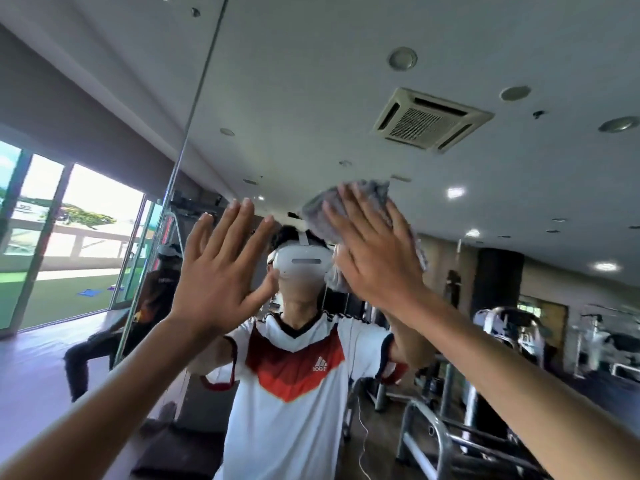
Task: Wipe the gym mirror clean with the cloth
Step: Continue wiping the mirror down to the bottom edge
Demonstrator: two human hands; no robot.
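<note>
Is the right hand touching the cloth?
Touching. The head view shows the right hand lying flat on the grey cloth, fingers spread over it.

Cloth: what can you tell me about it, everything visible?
The cloth is grey, soft-looking and crumpled, like towelling. The right hand presses it against the mirror with straight, spread fingers. Its edges show around the hand; the middle is hidden.
</note>
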